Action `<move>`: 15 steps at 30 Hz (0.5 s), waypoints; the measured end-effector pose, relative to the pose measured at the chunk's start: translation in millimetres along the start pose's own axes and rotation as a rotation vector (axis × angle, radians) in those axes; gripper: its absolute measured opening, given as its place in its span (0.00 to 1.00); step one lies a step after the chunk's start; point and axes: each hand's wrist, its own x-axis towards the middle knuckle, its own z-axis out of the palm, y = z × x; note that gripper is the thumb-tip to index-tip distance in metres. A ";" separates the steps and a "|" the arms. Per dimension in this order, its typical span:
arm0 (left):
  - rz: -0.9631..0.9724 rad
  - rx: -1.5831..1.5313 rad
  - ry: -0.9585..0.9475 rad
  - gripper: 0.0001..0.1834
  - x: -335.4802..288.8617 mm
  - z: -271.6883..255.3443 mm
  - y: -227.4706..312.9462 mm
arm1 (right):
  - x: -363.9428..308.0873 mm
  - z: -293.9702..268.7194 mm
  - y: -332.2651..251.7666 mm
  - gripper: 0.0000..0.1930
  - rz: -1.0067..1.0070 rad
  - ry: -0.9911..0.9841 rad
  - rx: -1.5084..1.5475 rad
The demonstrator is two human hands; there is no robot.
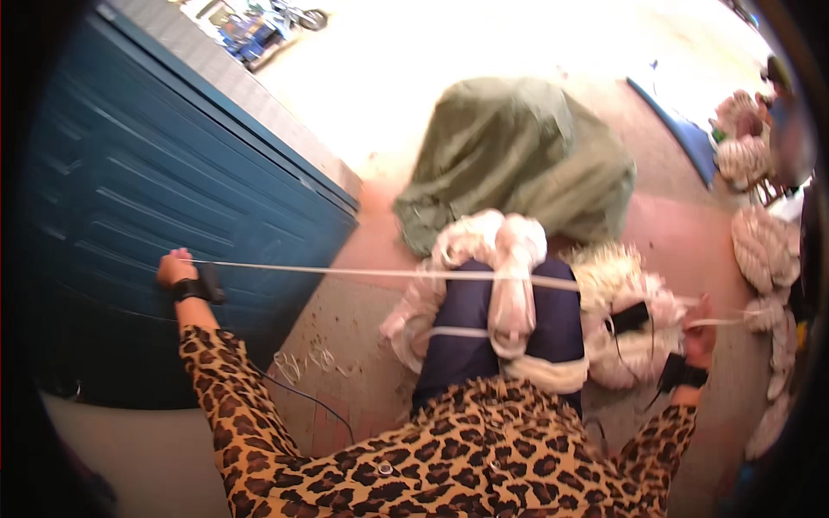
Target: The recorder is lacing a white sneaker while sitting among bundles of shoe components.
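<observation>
Left hand (176, 269): I grip the white strip (471, 275), left of the green cover (518, 142).
Right hand (700, 334): I hold it, right of the cover.

Your pale strip (363, 272) looks smooth, and the bundle (513, 319) on your lap has a silky sheen. Your spotted shirt (432, 440) is matt cloth, the green cover (518, 151) dull, creased cloth, and the blue door (194, 229) (metal, by its look) faintly glossy.

Two bare hands (175, 268) (700, 332), two black wristbands (185, 290) (684, 374) and two dark-blue trouser legs (453, 302) (557, 319) are counted. One long, taut white strip (471, 275), one dark-blue panelled door (173, 198), one draped olive-green cover (518, 155) and one leopard-print long-sleeved shirt (484, 440) are seen.
</observation>
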 end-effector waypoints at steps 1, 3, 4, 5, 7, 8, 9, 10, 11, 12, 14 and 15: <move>0.462 0.837 -0.142 0.07 15.7 -10.3 0.5 | -13.9 11.1 -18.2 0.10 -0.041 0.044 0.103; 1.087 1.627 -0.497 0.06 80.5 -49.6 22.6 | -4.7 22.7 -67.9 0.11 -0.115 -0.072 0.281; 1.058 1.651 -0.842 0.06 93.6 -42.8 21.6 | -3.5 19.4 -95.1 0.11 -0.167 -0.210 0.332; 1.399 1.726 -0.850 0.06 148.5 -66.9 83.6 | 23.8 3.8 -104.6 0.12 -0.095 -0.328 0.398; 0.834 1.215 -0.926 0.05 129.9 -39.6 32.8 | 11.3 34.3 -131.8 0.10 -0.129 -0.341 0.432; 0.286 0.709 -0.851 0.05 106.2 -25.8 8.8 | 2.3 60.4 -139.4 0.09 -0.208 -0.241 0.473; -0.240 0.206 -0.699 0.05 71.5 -11.6 -12.8 | -2.8 80.1 -141.6 0.09 -0.223 -0.223 0.452; -0.176 0.305 -0.612 0.08 -25.4 21.6 -53.0 | -12.6 101.6 -143.8 0.09 -0.418 -0.166 0.400; -0.136 0.429 -0.644 0.09 -65.5 28.7 -59.6 | -7.3 111.0 -138.1 0.10 -0.576 -0.135 0.395; -0.121 0.523 -0.805 0.10 -110.3 32.2 -67.1 | 0.5 115.2 -126.5 0.10 -0.551 -0.140 0.247; -0.206 0.542 -1.097 0.10 -205.9 37.8 -79.6 | 21.9 138.4 -76.3 0.10 -0.468 -0.038 -0.069; -0.328 0.506 -1.291 0.09 -247.9 38.4 -86.8 | 32.9 155.2 -38.7 0.10 -0.411 0.063 -0.239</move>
